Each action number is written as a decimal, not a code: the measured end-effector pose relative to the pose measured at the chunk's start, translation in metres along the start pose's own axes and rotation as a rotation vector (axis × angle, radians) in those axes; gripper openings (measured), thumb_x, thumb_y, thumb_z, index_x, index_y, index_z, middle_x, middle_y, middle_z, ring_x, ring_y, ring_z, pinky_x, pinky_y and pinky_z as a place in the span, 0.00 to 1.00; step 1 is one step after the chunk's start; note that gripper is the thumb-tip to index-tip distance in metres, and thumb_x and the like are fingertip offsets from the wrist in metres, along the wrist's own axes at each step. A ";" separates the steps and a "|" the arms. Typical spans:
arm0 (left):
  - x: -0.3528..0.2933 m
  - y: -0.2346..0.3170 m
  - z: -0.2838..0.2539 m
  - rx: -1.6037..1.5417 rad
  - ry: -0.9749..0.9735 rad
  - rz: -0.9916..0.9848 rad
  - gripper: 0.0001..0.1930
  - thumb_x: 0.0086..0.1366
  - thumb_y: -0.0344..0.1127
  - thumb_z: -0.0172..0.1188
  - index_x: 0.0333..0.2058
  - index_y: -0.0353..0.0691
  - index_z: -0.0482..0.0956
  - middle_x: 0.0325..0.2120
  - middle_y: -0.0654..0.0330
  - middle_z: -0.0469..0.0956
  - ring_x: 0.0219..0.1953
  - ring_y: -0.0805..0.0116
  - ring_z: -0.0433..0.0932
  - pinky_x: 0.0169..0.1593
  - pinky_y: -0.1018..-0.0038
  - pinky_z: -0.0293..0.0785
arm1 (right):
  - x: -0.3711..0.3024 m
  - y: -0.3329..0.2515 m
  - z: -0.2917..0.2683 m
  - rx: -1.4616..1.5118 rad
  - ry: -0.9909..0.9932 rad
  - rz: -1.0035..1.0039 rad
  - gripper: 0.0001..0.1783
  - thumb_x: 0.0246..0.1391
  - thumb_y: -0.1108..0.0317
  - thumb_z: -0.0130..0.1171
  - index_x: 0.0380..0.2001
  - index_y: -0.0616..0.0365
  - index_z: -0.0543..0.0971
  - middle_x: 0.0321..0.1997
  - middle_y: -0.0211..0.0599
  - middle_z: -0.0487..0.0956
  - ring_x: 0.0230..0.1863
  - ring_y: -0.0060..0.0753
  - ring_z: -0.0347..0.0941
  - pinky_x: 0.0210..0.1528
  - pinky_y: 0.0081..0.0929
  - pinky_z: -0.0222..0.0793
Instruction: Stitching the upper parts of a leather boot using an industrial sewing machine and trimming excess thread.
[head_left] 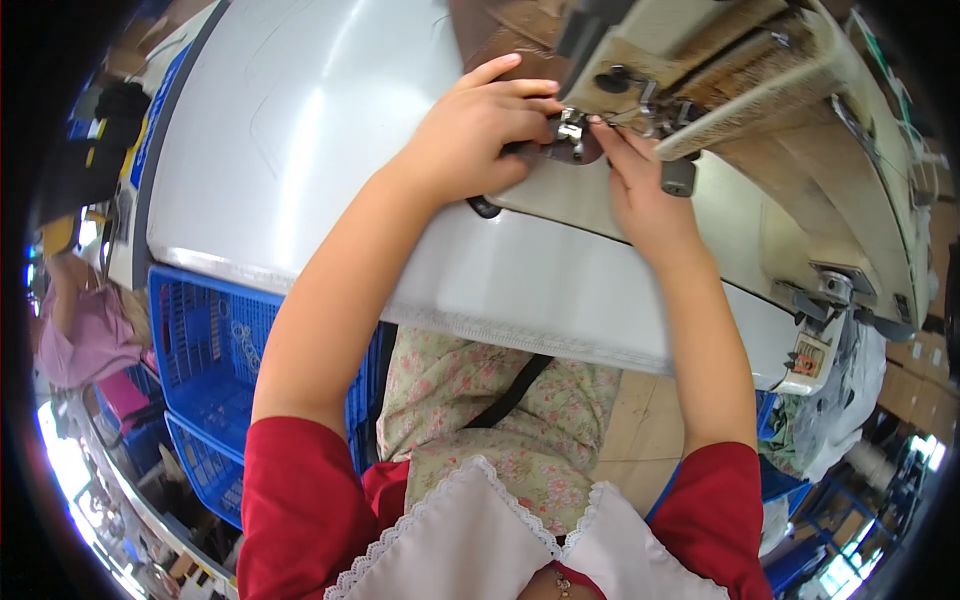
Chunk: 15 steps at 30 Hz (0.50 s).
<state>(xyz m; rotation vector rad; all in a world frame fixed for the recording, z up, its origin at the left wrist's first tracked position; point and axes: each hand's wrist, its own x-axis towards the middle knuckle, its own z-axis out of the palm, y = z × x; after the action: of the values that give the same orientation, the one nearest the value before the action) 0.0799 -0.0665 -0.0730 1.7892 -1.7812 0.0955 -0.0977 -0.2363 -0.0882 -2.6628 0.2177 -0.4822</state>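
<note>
A brown, leather-like piece (510, 45) runs under the metal presser foot (571, 128) of an industrial sewing machine (760, 90). My left hand (478, 130) rests on the left of the foot, fingers stretched and spread over the brown piece, the tips close to the foot. On the other side my right hand (645, 190) has its fingers drawn together at the piece's edge, right beside the foot. The machine's head partly covers those fingers. A small rounded end of the brown piece shows just in front of the foot.
The white sewing table (290, 130) spreads to the left. Below its front edge stand blue plastic baskets (215, 350). A grey lever pad (678, 178) hangs over my right wrist. Another person in pink (90, 335) is at the far left. Clear plastic bags (840, 400) hang at right.
</note>
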 end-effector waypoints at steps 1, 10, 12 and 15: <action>0.001 0.000 0.001 -0.011 0.001 0.028 0.11 0.46 0.28 0.61 0.32 0.41 0.84 0.44 0.60 0.83 0.60 0.64 0.73 0.71 0.57 0.54 | 0.000 0.004 0.003 -0.018 0.015 0.018 0.28 0.51 0.84 0.51 0.55 0.55 0.77 0.51 0.45 0.78 0.51 0.48 0.74 0.56 0.37 0.69; 0.005 0.009 -0.005 -0.025 0.018 -0.057 0.09 0.45 0.26 0.62 0.28 0.41 0.83 0.38 0.65 0.84 0.47 0.64 0.78 0.68 0.58 0.57 | 0.005 -0.001 0.005 0.081 0.148 -0.064 0.06 0.45 0.77 0.56 0.17 0.64 0.75 0.27 0.47 0.73 0.35 0.52 0.72 0.40 0.46 0.69; 0.004 0.010 -0.005 -0.038 -0.018 -0.102 0.10 0.44 0.25 0.61 0.28 0.41 0.83 0.37 0.63 0.84 0.47 0.64 0.78 0.67 0.60 0.57 | 0.005 -0.008 -0.003 0.029 0.093 -0.055 0.09 0.46 0.74 0.59 0.16 0.63 0.76 0.27 0.43 0.73 0.35 0.49 0.73 0.38 0.45 0.70; 0.006 0.011 -0.008 -0.082 -0.003 -0.081 0.11 0.42 0.25 0.61 0.28 0.40 0.83 0.39 0.63 0.84 0.47 0.63 0.78 0.67 0.60 0.57 | 0.004 -0.012 -0.007 0.082 0.092 -0.038 0.07 0.47 0.75 0.59 0.17 0.63 0.76 0.27 0.42 0.73 0.35 0.50 0.73 0.39 0.45 0.70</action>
<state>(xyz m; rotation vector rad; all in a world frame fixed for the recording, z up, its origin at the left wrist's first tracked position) 0.0726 -0.0671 -0.0600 1.8012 -1.6877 -0.0132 -0.0957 -0.2294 -0.0757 -2.5711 0.1714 -0.6133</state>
